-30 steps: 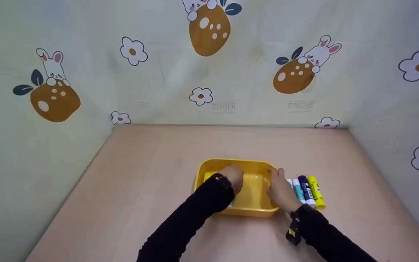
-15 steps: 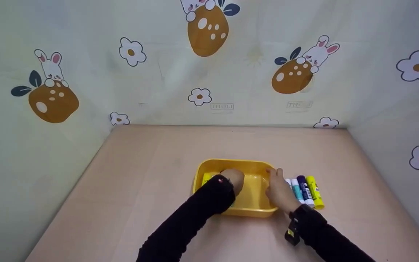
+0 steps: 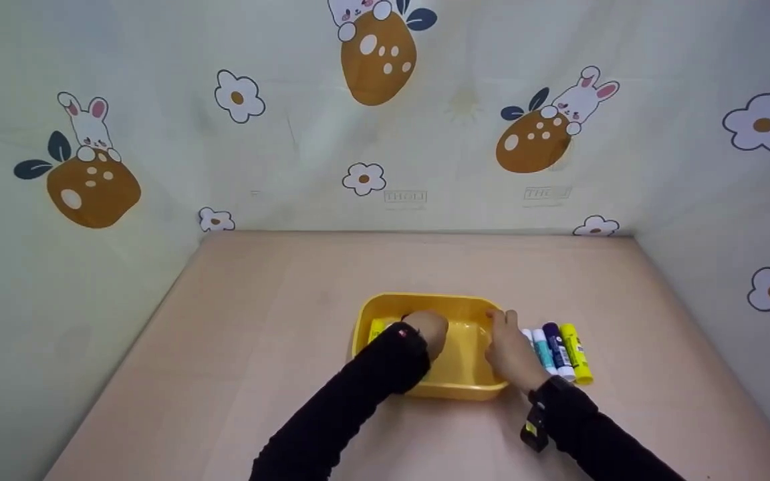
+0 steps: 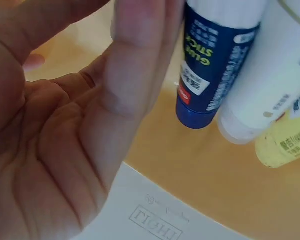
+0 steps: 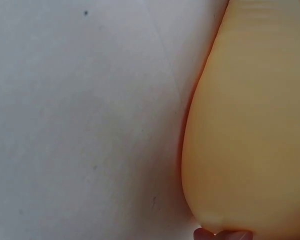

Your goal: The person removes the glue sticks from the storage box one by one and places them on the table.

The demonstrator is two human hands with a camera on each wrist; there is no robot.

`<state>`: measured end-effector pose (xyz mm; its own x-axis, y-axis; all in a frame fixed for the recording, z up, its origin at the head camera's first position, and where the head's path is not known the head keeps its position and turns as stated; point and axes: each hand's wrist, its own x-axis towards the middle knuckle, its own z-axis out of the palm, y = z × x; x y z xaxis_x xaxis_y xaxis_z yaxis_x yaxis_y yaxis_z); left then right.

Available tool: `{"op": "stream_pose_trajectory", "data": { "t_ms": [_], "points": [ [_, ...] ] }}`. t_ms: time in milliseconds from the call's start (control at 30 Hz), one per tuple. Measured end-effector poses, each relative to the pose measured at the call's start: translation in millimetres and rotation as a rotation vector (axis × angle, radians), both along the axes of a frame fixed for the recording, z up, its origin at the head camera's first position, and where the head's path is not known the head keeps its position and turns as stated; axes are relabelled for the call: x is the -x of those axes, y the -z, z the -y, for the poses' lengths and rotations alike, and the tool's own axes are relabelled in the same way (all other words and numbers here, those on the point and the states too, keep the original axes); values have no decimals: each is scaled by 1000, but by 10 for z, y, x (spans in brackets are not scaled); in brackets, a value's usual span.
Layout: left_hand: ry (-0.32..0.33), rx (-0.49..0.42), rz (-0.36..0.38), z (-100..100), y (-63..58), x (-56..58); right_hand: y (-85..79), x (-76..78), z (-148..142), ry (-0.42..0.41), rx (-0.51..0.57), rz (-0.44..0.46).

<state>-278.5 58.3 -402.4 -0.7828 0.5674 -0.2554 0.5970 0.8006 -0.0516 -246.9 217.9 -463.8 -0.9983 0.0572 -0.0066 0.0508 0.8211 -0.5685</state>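
My left hand [image 3: 428, 331] reaches down into a yellow plastic tray [image 3: 452, 391], its fingertips hidden in the head view. In the left wrist view, the bent fingers [image 4: 130, 70] lie beside a navy glue stick [image 4: 210, 65] with a white upper part. Whether they pinch anything is not visible. A white tube [image 4: 265, 85] and a yellow tube [image 4: 285, 137] stand next to it in the tray. My right hand [image 3: 512, 351] grips the tray's right wall at the rim; fingertips [image 5: 237, 235] show at that rim in the right wrist view.
Outside the tray, right of my right hand, a teal-and-white glue stick [image 3: 544, 351], a navy one [image 3: 558, 351] and a yellow one [image 3: 576, 354] lie in a row beside a partly hidden white one. A patterned cloth [image 3: 458, 133] walls the table [image 3: 278, 300].
Both hands keep nearly the same places. Less of the yellow item beside the left sleeve shows in the tray. The whole head view has shifted slightly.
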Motion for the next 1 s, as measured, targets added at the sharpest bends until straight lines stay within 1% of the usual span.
{"op": "stream_pose_trajectory", "data": {
  "t_ms": [100,167,233,333,400,500,600,733,833,1000],
  "points": [
    [-14,-55,41,12,-56,-10,1,-6,-4,-2,-5,-6],
    [-41,-91,87,14,-84,7,5,-8,-9,-4,-10,-17],
    [-77,-134,134,17,-107,34,4,-11,-12,-6,-3,-13],
    [-114,-212,194,42,-129,97,5,-4,-14,-10,-1,-6],
    [-143,-257,225,73,-146,137,7,0,-14,-10,-4,1],
    [-182,-312,241,137,-171,183,12,5,-12,-7,-18,3],
    [-227,-365,243,215,-194,220,19,0,-9,-13,-32,-35],
    [-264,-450,239,330,-215,260,19,-10,-4,-17,-50,-75],
    [-304,-504,235,429,-236,282,6,-17,-5,-15,-41,-46],
    [-395,-617,254,639,-277,299,-8,-14,0,-16,-15,-3]
  ]
}}
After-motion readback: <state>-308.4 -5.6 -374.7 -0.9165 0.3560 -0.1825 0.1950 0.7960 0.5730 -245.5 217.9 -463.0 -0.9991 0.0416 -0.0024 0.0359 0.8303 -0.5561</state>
